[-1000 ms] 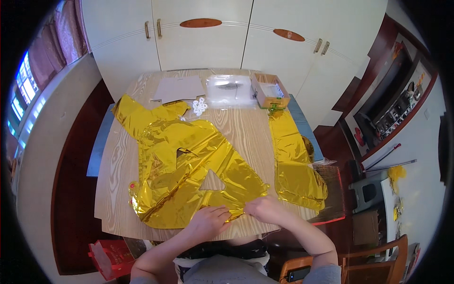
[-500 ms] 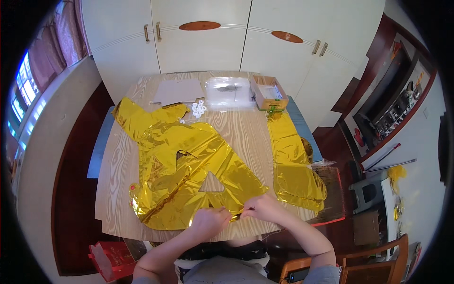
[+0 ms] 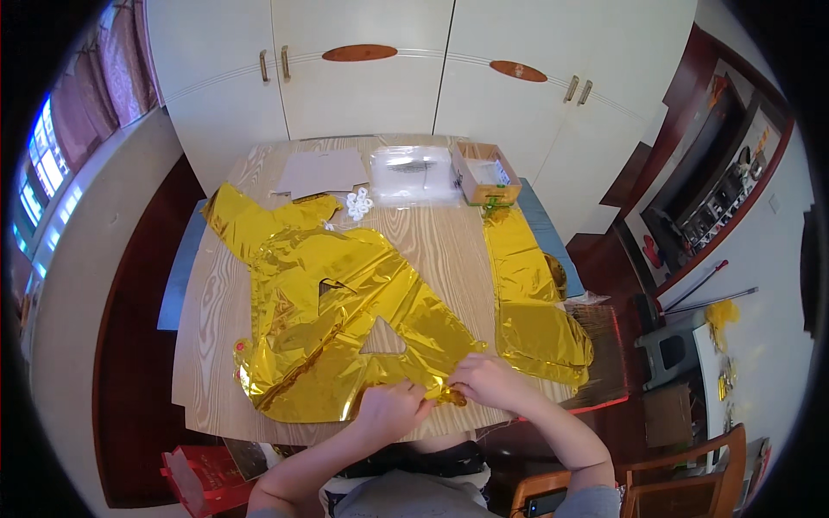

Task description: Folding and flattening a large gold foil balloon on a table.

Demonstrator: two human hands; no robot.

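Observation:
A flat gold foil balloon (image 3: 302, 363), shaped like a letter with a triangular cut-out, lies creased across the left and middle of the table. At its near right edge my left hand (image 3: 393, 410) pinches the foil, fingers closed. Close beside it, my right hand (image 3: 488, 382) is closed on the same edge, and a crumpled bit of foil shows between the two hands. The fingertips are partly hidden. More folded gold foil (image 3: 531, 293) lies along the table's right side, apart from my hands.
At the table's (image 3: 440, 250) far side are a grey card sheet (image 3: 321, 173), a stack of clear plastic bags (image 3: 414, 177) and an open box (image 3: 486, 175). Small white rings (image 3: 358, 205) lie beside the card. A red bag (image 3: 205, 479) stands below left, a wooden chair (image 3: 682, 475) below right.
Both hands have shifted slightly right along the balloon's near edge, still pinching. More crumpled foil shows between them. The whole view has moved a little.

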